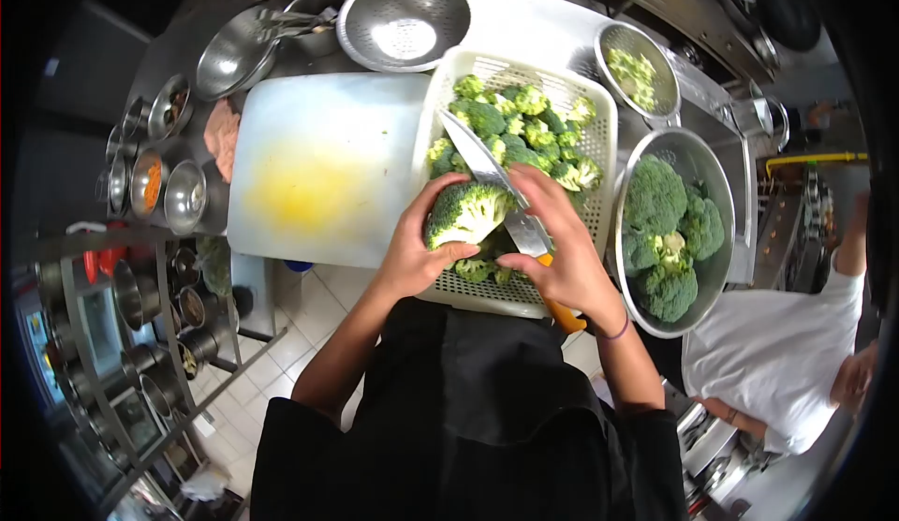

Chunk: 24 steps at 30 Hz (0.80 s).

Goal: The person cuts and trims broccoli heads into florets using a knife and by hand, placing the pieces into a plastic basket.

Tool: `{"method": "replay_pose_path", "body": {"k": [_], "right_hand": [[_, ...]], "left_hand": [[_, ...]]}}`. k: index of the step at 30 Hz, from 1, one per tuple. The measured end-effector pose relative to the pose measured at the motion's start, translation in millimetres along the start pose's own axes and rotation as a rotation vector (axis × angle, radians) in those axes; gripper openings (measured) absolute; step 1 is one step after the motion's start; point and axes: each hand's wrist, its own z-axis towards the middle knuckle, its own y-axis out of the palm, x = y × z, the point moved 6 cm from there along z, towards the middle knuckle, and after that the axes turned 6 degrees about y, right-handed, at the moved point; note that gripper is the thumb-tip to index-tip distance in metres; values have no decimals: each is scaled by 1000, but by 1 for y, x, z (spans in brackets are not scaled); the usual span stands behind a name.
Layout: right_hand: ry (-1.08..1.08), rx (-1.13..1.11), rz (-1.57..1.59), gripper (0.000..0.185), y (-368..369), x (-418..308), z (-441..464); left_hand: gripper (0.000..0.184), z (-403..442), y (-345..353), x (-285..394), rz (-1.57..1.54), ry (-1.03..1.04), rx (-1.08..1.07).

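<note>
My left hand (412,249) is closed around a head of broccoli (464,212), its pale cut stems facing right. In my right hand (573,249) is a knife (482,161) with a broad steel blade and an orange handle that shows below the palm. The blade points up and to the left, right beside the broccoli; whether it touches the stems I cannot tell. Both hands are over a cream perforated basket (604,165) that holds many cut broccoli florets (534,132). Part of the basket's contents is hidden by my hands.
Left of the basket lies a white cutting board (328,128) with a yellow stain. A steel bowl (719,273) of whole broccoli stands at right, below a colander (607,72) with pale green pieces. Another colander (403,20) is behind. A person in a white shirt (782,357) is at far right.
</note>
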Motion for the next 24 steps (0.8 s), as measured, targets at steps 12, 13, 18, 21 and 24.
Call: {"method": "replay_pose_path", "body": {"k": [12,13,18,21,24], "right_hand": [[93,186,18,58,12,27,5],[199,132,89,58,13,34,8],[107,33,158,56,15,30,19],[85,64,122,56,13,28,19],[-65,229,-45,42,4,17,16]], "left_hand": [[71,0,8,5,26,-30,-27],[71,-2,6,6,30,-22,-21],[75,0,3,-2,-111,-102,-9],[75,3,5,-11,-177,-113,-11],[77,5,-3,-18,-134,-168,86]]}}
